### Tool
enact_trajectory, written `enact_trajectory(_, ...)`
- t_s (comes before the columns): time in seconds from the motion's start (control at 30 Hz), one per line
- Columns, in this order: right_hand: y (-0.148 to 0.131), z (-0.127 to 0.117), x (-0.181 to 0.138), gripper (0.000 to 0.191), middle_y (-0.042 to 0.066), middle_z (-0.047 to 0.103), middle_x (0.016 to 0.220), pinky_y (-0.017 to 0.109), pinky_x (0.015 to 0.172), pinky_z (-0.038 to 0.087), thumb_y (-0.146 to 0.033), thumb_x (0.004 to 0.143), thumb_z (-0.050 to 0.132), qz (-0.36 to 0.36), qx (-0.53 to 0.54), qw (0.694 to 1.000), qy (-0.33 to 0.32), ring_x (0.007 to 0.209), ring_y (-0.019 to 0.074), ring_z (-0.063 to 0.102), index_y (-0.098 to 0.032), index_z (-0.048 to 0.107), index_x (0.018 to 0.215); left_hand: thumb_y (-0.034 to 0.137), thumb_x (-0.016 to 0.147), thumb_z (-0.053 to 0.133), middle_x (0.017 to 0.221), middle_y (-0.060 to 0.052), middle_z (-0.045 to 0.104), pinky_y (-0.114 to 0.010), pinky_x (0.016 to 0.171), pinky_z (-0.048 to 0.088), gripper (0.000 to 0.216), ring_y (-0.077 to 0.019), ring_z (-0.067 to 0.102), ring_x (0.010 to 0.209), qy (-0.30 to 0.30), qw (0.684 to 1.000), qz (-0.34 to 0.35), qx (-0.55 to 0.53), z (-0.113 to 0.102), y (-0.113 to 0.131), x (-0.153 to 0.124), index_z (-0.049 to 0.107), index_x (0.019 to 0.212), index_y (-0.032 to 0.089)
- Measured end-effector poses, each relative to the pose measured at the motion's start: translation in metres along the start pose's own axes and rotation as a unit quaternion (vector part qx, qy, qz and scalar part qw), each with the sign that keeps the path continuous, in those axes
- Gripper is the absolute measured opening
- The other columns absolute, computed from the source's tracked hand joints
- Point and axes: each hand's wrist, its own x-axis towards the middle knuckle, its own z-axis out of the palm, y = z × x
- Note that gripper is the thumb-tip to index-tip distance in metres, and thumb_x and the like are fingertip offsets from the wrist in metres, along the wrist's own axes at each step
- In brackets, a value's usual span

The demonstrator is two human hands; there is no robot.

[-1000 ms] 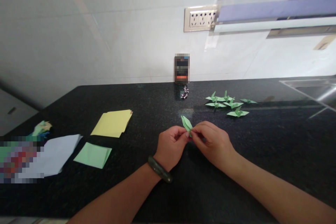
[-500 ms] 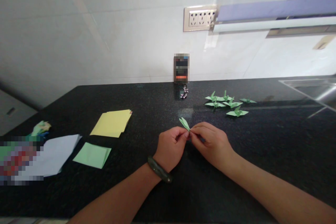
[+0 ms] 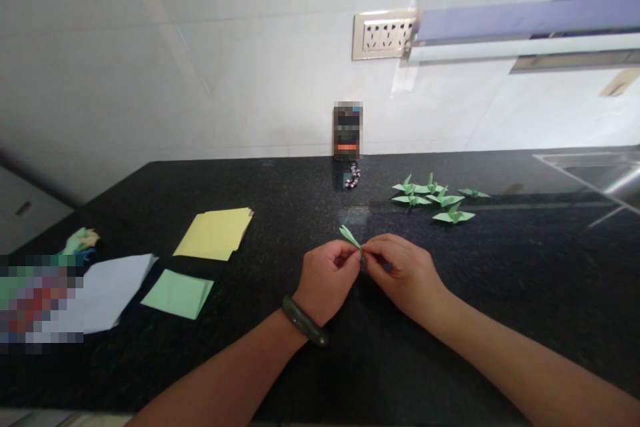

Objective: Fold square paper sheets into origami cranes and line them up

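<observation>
Green fold (image 3: 351,236) is pinched at its base by the left hand (image 3: 327,279) and right hand (image 3: 400,272), fingertips meeting just above the counter (image 3: 500,293). That grip seems to steady its narrow tip. Cranes (image 3: 435,199) lie well apart.

Folded paper (image 3: 349,236) half hidden in the fingertips (image 3: 354,258); patch (image 3: 37,303) at nine o'clock pixelated; box (image 3: 348,131) at twelve blurred; sink (image 3: 595,170) at two cut off.

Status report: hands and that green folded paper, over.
Left hand and right hand both pinch the folded green paper. Its tip points up-left. Paper cranes lie beyond, apart.
</observation>
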Motion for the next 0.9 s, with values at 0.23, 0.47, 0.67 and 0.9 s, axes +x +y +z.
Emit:
enact_trajectory(0.23,0.0011,0.0006,-0.0002,0.012,0.005,0.066,0.074,0.024,0.064,0.050,-0.009,0.075,0.054,-0.004,-0.006,1.000,0.003,0.068,0.0135,0.062,-0.016,0.063,0.079,0.028,0.076,0.054,0.067,-0.002,0.066,-0.021,0.055,0.045,0.017,-0.0123,0.059,0.059,-0.006,1.000,-0.012,-0.024,0.0010,-0.0019,0.0002,0.064,0.074,0.015)
enact_trajectory(0.47,-0.0008,0.0001,-0.0020,0.014,0.002,0.066,0.073,0.024,0.063,0.050,-0.010,0.075,0.054,0.041,-0.012,0.999,-0.022,0.066,0.0133,0.062,-0.017,0.062,0.083,0.028,0.074,0.056,0.066,-0.003,0.066,-0.022,0.054,0.046,0.015,-0.0129,0.060,0.058,-0.008,0.998,-0.032,-0.053,0.0035,-0.0042,0.0020,0.063,0.073,0.014)
enact_trajectory(0.67,-0.0019,0.0010,-0.0016,0.016,0.002,0.067,0.076,0.024,0.063,0.051,-0.012,0.075,0.053,0.057,0.001,0.998,-0.031,0.069,0.0144,0.064,-0.019,0.061,0.088,0.025,0.074,0.055,0.066,-0.002,0.066,-0.022,0.054,0.046,0.013,-0.0122,0.060,0.058,-0.005,0.999,-0.017,-0.039,0.0021,-0.0012,0.0001,0.064,0.074,0.015)
enact_trajectory(0.9,-0.0027,0.0004,-0.0013,0.024,0.004,0.069,0.083,0.027,0.067,0.053,-0.012,0.076,0.051,0.016,-0.024,0.999,0.030,0.071,0.0152,0.065,-0.019,0.059,0.098,0.023,0.073,0.058,0.072,-0.002,0.068,-0.022,0.057,0.048,0.011,-0.0130,0.062,0.062,0.014,0.996,-0.019,-0.084,0.0030,-0.0006,0.0008,0.064,0.079,0.015)
